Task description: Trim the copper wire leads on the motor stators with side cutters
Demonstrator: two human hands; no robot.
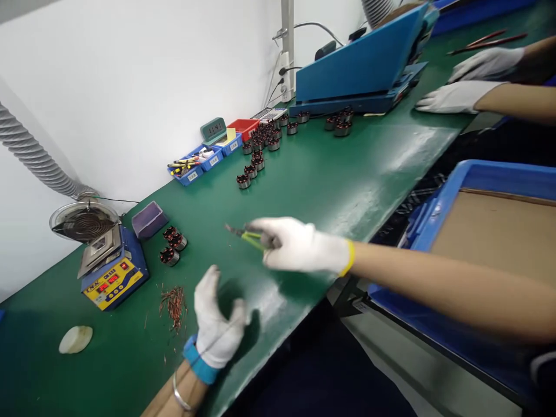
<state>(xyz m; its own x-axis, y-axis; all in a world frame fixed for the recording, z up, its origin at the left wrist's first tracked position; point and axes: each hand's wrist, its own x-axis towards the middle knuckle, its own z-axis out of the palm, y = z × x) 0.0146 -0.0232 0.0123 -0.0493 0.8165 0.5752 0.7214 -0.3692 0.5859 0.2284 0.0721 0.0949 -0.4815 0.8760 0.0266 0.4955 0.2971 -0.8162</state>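
My right hand [299, 246], in a white glove, is closed round a pair of yellow-handled cutters [247, 234] whose tips point left over the green bench [330, 179]. My left hand [217, 321], also gloved, hovers near the bench's front edge with fingers curled apart and nothing seen in it. Three small wound motor stators [172, 244] stand to the left, beside a solder pot [110, 266]. A heap of cut copper wire ends [174, 304] lies just left of my left hand.
Several more stators [260, 147] stand in a row toward the back, near small blue parts bins [204, 159]. A blue crate [490, 231] with cardboard sits at the right. Another person's gloved hands [460, 84] rest by a blue fixture [365, 69]. A white sponge [75, 339] lies front left.
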